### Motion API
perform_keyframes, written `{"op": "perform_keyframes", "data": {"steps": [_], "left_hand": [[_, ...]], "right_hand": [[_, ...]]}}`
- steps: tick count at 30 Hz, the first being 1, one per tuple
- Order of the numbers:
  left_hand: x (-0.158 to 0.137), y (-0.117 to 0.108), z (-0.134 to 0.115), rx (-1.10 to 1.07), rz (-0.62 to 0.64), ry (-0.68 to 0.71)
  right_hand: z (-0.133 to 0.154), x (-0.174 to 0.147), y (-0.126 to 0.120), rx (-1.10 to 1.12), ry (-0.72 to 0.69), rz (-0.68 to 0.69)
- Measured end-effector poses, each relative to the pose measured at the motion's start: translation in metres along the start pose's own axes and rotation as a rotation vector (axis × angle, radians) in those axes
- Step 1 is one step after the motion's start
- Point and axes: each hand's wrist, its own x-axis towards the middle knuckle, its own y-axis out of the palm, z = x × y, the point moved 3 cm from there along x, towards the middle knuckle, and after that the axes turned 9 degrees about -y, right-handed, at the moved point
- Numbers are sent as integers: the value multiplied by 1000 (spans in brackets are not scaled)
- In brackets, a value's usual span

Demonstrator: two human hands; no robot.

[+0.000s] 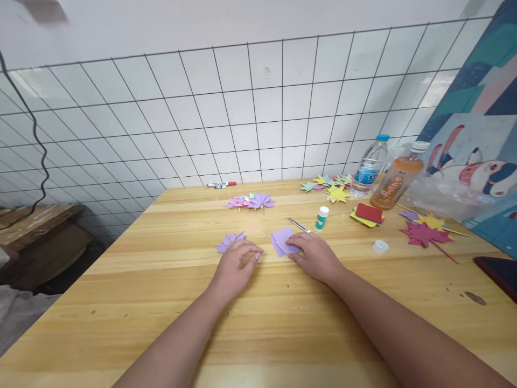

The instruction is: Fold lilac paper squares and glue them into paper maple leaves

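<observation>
My left hand (236, 264) rests on the wooden table (258, 323), fingers curled down, just beside a folded purple paper leaf (229, 241). My right hand (317, 254) lies flat with its fingertips pressing on a folded purple paper piece (283, 238). A small craft knife (298, 224) and a white glue bottle with a green label (322, 217) lie just beyond the right hand.
Purple paper leaves (254, 201) and a marker (221, 185) sit at the back. Coloured leaves (331, 188), a water bottle (369, 164), an orange drink bottle (398, 178), red and yellow paper (368, 214), a red maple leaf (424, 234) and a white cap (380, 247) crowd the right.
</observation>
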Motion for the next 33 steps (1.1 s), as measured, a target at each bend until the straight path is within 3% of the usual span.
{"op": "perform_keyframes", "data": {"steps": [9,13,16,20,24,33], "left_hand": [[-5,5,-5,-227,177,-103],[-13,14,-11,-470,414,-254],[-22,20,-20,-552,593,-279],[-25,22,-26,-508,562,-232],[-23,25,-24,-485,512,-270],[-24,28,-23,-473,522,-241]], "right_hand": [[0,2,-2,24,8,-27],[3,2,-8,-36,18,-69],[6,1,-10,-56,10,-86],[6,-2,-5,-27,10,-36],[5,-1,-2,-38,23,-15],[10,-2,-3,-91,-14,-2]]}}
